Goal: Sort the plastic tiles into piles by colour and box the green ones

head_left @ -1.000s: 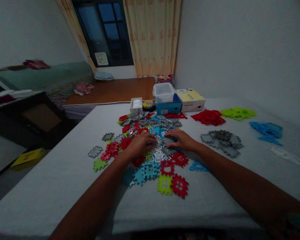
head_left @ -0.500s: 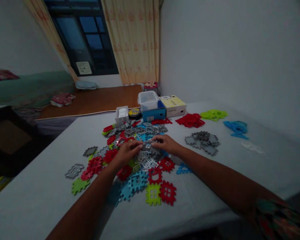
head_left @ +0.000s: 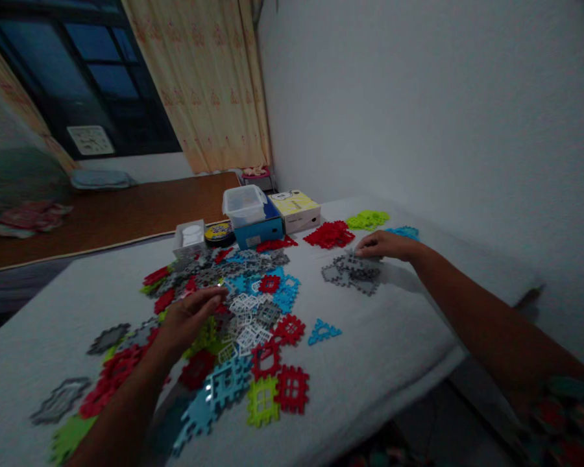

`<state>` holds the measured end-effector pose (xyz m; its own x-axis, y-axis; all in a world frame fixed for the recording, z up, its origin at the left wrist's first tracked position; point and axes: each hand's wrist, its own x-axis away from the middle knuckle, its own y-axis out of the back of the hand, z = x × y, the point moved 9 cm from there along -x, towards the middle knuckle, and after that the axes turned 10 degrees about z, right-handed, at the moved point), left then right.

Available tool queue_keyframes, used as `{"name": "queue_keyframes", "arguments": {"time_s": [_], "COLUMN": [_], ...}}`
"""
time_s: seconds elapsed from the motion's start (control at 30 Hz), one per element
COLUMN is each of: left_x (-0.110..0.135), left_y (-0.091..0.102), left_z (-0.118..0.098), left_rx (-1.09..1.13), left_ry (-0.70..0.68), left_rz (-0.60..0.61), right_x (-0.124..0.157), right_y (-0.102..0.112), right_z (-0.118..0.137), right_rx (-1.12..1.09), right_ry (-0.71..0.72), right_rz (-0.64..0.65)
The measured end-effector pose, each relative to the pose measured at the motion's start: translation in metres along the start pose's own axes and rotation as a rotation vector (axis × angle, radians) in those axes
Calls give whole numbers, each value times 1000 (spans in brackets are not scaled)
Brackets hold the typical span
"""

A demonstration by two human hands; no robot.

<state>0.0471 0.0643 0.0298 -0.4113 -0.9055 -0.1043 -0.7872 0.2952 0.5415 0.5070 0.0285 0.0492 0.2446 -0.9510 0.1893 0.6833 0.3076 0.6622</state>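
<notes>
My right hand [head_left: 382,245] is over the grey pile on the right, its fingers pinching a grey interlocking building tile [head_left: 351,255]. Several notched grey tiles [head_left: 365,283] lie directly beneath it. My left hand [head_left: 191,314] hovers at the mixed heap of building tiles, its fingers stretched out and nothing visible in them. Close to its fingertips are small white window-frame pieces [head_left: 246,305] and a red tile [head_left: 269,284]. Part of the heap is hidden behind my left hand and forearm.
Separate piles of red tiles [head_left: 329,234], lime-green tiles [head_left: 368,219] and blue tiles [head_left: 405,231] lie near the wall. A clear plastic tub [head_left: 244,204] rests on a blue box [head_left: 257,231] beside a yellow box [head_left: 296,211]. A blue triangle piece [head_left: 324,331] lies near the front.
My right hand has moved from the mixed heap to the grey pile on the right, carrying a grey tile. My left hand stays at the heap, now apart from it. The view has turned right.
</notes>
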Motion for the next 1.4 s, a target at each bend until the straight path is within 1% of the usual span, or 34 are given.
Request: {"name": "queue_keyframes", "arguments": {"time_s": [0.07,0.1,0.17,0.27,0.4,0.47,0.5,0.57,0.6,0.63,0.67,0.73,0.8,0.87,0.9,0.93,0.97,1.03,1.13,1.23,1.3,1.4], "left_x": [0,-1,-1,1,3,5,6,9,11,14,17,22,24,25,25,25,25,25,22,21,19,16], "left_y": [0,1,2,5,12,13,12,6,2,-3,-8,-16,-19,-18,-17,-16,-15,-11,-6,-5,-5,-6], "left_z": [-3,-4,-6,-8,-6,-2,0,2,2,0,-2,-6,-8,-8,-8,-8,-7,-7,-8,-12,-14,-13], "left_rx": [-14,-22,-42,-97,-169,-187,-195,-224,-248,-279,-319,-409,-482,-510,-510,-506,-504,-513,-527,-499,-482,-473], "left_ry": [-6,-8,-11,-27,-65,-85,-96,-125,-150,-180,-212,-264,-272,-249,-238,-228,-220,-206,-207,-255,-279,-290], "left_rz": [0,-1,-9,-13,28,97,146,272,339,400,450,505,507,487,478,469,458,427,360,325,303,267], "right_x": [13,17,20,20,22,22,23,22,19,14,6,-14,-30,-43,-48,-55,-61,-73,-82,-81,-80,-83], "right_y": [-3,-5,-7,-7,5,13,15,15,8,-4,-22,-73,-127,-167,-181,-191,-197,-203,-211,-220,-222,-218], "right_z": [-21,-27,-36,-49,-69,-65,-57,-28,-8,15,40,90,132,164,175,182,187,187,175,162,155,149], "right_rx": [43,60,89,111,166,257,309,378,384,376,359,346,378,428,455,483,509,549,545,502,467,398], "right_ry": [-49,-58,-54,-33,-41,-48,-46,-11,32,92,164,324,448,540,566,575,566,524,470,480,504,512], "right_rz": [59,63,25,-102,-306,-388,-428,-510,-527,-507,-450,-237,-41,72,102,118,128,157,270,350,346,309]}}
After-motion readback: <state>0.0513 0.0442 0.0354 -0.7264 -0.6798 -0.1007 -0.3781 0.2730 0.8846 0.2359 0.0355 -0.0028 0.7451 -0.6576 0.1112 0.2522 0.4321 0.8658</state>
